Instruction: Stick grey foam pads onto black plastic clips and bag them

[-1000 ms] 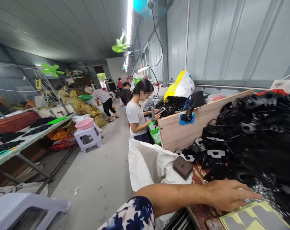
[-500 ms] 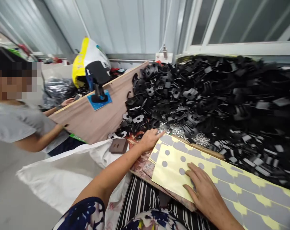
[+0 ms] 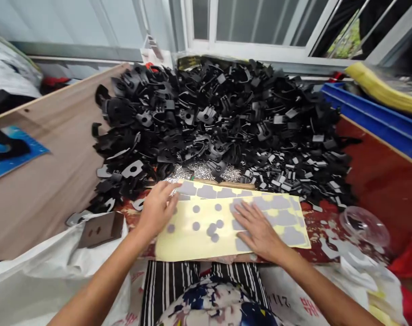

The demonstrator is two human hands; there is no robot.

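Note:
Two overlapping pale-yellow sticker sheets with grey die-cut shapes lie on the worktop's front edge. The front sheet [image 3: 187, 244] has grey round stickers at its left and larger grey pieces at its right; the rear sheet [image 3: 219, 191] shows a strip along the back. My left hand [image 3: 158, 206] rests at their left end, thumb and fingers apart, fingertips by the rear sheet's corner. My right hand [image 3: 260, 231] lies flat on the front sheet's grey pieces, fingers spread. Beyond the sheets, small silvery metal parts [image 3: 202, 171] lie before a big heap of black plastic parts [image 3: 212, 117].
A wooden board [image 3: 56, 136] bounds the left side, with a brown block [image 3: 99, 230] near it on white sacking [image 3: 70, 258]. To the right are a clear plastic bowl [image 3: 364, 226], a red-brown board [image 3: 379, 167] and a blue crate [image 3: 372, 117]. A window [image 3: 253, 27] is behind.
My view has swung right, so the co-worker is out of frame and the blue crate shows. My right hand has shifted from the round stickers to the larger grey pieces.

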